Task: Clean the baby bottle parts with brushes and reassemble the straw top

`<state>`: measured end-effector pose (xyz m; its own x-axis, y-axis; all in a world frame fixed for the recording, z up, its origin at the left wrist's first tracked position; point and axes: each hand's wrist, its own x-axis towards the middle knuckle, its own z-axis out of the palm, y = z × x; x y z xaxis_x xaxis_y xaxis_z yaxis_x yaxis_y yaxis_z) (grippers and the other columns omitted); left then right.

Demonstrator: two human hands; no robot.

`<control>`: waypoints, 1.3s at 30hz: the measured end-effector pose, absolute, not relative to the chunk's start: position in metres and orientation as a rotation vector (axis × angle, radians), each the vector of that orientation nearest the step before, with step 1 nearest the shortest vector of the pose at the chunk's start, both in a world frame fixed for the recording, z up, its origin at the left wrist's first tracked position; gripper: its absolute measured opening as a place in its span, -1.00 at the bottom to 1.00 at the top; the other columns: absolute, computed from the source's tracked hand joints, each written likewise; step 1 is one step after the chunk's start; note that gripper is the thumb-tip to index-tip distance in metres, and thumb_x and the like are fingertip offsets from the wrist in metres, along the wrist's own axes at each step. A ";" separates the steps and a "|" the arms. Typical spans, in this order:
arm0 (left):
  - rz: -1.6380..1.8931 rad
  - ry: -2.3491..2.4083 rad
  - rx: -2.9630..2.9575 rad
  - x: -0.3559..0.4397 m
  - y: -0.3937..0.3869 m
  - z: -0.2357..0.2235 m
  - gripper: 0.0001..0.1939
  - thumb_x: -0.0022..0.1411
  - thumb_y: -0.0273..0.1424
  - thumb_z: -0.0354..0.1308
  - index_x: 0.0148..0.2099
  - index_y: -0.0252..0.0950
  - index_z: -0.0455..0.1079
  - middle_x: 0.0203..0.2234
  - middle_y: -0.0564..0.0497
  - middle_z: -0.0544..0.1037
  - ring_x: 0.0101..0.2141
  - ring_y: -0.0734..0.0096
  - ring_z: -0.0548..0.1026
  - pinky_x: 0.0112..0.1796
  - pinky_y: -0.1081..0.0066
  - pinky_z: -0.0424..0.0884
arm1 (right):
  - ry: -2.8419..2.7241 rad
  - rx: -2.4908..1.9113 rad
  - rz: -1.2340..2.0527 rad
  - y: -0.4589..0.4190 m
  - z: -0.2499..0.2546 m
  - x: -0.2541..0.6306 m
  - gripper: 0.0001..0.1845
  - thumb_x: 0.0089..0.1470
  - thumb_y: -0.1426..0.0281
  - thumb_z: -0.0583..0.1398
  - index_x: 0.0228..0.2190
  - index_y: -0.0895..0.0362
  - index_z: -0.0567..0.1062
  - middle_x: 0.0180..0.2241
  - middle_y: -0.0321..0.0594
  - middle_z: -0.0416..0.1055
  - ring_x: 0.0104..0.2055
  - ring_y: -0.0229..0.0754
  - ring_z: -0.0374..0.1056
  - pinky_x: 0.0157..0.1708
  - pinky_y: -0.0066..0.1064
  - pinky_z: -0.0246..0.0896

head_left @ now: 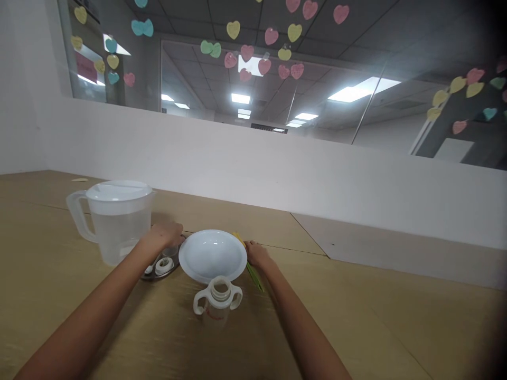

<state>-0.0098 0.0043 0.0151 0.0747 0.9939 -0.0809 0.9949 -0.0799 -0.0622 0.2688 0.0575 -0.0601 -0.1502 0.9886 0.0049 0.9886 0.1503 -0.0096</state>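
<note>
Two-handled bottle [217, 312] stands uncapped at lower centre, before a white bowl [213, 257]. Right of centre, the right hand [258, 254] is at a yellow-green strip [254, 276]; left of centre, the blurred left hand [167, 233] is over a metal tray [176, 263]. I cannot tell either grip. Lidded pitcher [123, 229], centre left.

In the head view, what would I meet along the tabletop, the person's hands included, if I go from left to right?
Lidded plastic pitcher → left hand → white bowl → right hand.
</note>
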 end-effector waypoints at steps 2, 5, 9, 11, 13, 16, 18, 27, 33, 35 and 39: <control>-0.162 2.120 2.294 -0.010 0.005 0.015 -0.61 0.16 -0.25 -0.01 -0.11 -0.38 0.46 -0.13 -0.28 0.51 -0.16 0.04 0.49 -0.27 0.29 0.36 | -2.377 -2.037 0.011 0.059 -0.063 0.268 -0.63 0.17 0.26 0.11 -0.03 0.17 0.34 -0.03 -0.12 0.31 -0.04 -0.09 0.29 -0.07 -0.10 0.22; -0.166 2.104 2.300 -0.010 0.004 0.016 -0.63 0.16 -0.26 0.00 -0.09 -0.37 0.45 -0.11 -0.27 0.51 -0.14 0.06 0.48 -0.25 0.30 0.36 | -2.374 -2.039 0.007 0.061 -0.062 0.264 -0.66 0.17 0.28 0.11 -0.06 0.18 0.36 -0.06 -0.12 0.33 -0.07 -0.11 0.31 -0.10 -0.13 0.26; -0.166 2.095 2.297 -0.008 0.001 0.019 -0.65 0.16 -0.27 0.02 -0.09 -0.33 0.45 -0.11 -0.26 0.51 -0.14 0.08 0.48 -0.24 0.29 0.36 | -2.329 -2.124 0.016 0.064 -0.055 0.259 -0.69 0.16 0.29 0.12 -0.09 0.19 0.38 -0.08 -0.13 0.34 -0.10 -0.14 0.33 -0.13 -0.17 0.28; -0.172 2.104 2.287 -0.008 0.001 0.019 -0.65 0.15 -0.27 0.02 -0.09 -0.33 0.45 -0.12 -0.26 0.51 -0.13 0.09 0.48 -0.24 0.30 0.36 | -2.292 -2.193 0.044 0.065 -0.052 0.257 -0.69 0.16 0.29 0.12 -0.09 0.19 0.38 -0.09 -0.13 0.35 -0.13 -0.15 0.34 -0.15 -0.19 0.30; -0.183 2.112 2.280 -0.008 0.001 0.019 -0.64 0.15 -0.27 0.02 -0.10 -0.36 0.45 -0.12 -0.28 0.51 -0.14 0.06 0.48 -0.25 0.29 0.36 | -2.256 -2.254 0.076 0.064 -0.049 0.255 -0.69 0.17 0.30 0.12 -0.09 0.19 0.37 -0.10 -0.14 0.35 -0.14 -0.16 0.34 -0.17 -0.20 0.31; -0.196 2.115 2.284 -0.008 0.003 0.018 -0.61 0.16 -0.27 0.00 -0.10 -0.41 0.46 -0.13 -0.31 0.51 -0.14 0.02 0.48 -0.26 0.27 0.36 | -2.217 -2.303 0.122 0.062 -0.048 0.255 -0.69 0.16 0.30 0.13 -0.09 0.19 0.37 -0.10 -0.14 0.35 -0.14 -0.16 0.34 -0.17 -0.21 0.31; -0.198 2.123 2.285 -0.009 0.005 0.016 -0.60 0.15 -0.26 0.00 -0.09 -0.41 0.46 -0.12 -0.31 0.50 -0.14 0.01 0.47 -0.27 0.27 0.36 | -2.184 -2.321 0.138 0.060 -0.046 0.258 -0.68 0.16 0.30 0.13 -0.08 0.19 0.37 -0.09 -0.13 0.34 -0.13 -0.15 0.34 -0.17 -0.20 0.31; -0.200 2.156 2.262 -0.018 0.009 0.016 -0.53 0.12 -0.19 0.01 -0.04 -0.38 0.44 -0.08 -0.29 0.49 -0.11 0.05 0.46 -0.24 0.32 0.35 | -1.915 -2.120 0.108 0.048 0.011 0.287 -0.80 0.14 0.45 0.12 -0.20 0.28 0.41 -0.23 -0.04 0.42 -0.23 -0.19 0.38 -0.23 -0.34 0.29; -0.201 2.136 2.280 -0.018 0.012 0.012 -0.54 0.13 -0.20 0.00 -0.04 -0.39 0.44 -0.10 -0.29 0.50 -0.11 0.07 0.47 -0.24 0.34 0.35 | -1.898 -1.595 0.267 0.024 0.043 0.271 -0.67 0.13 0.60 -0.11 -0.12 0.16 0.27 -0.29 -0.20 0.42 -0.44 -0.38 0.43 -0.42 -0.57 0.29; -0.193 2.136 2.277 -0.019 0.014 0.010 -0.53 0.13 -0.20 -0.01 -0.02 -0.38 0.43 -0.09 -0.29 0.49 -0.10 0.07 0.46 -0.23 0.33 0.35 | -1.890 -1.472 0.321 0.018 0.046 0.264 -0.70 0.14 0.57 -0.12 -0.16 0.14 0.28 -0.23 -0.21 0.39 -0.43 -0.40 0.44 -0.42 -0.58 0.32; -0.186 2.134 2.270 -0.020 0.016 0.008 -0.54 0.13 -0.21 -0.01 -0.02 -0.35 0.43 -0.09 -0.27 0.50 -0.11 0.07 0.47 -0.22 0.32 0.36 | -1.797 -1.128 0.563 0.009 0.052 0.254 -0.80 0.08 0.49 -0.03 -0.24 0.16 0.31 -0.26 -0.22 0.36 -0.45 -0.34 0.45 -0.37 -0.47 0.37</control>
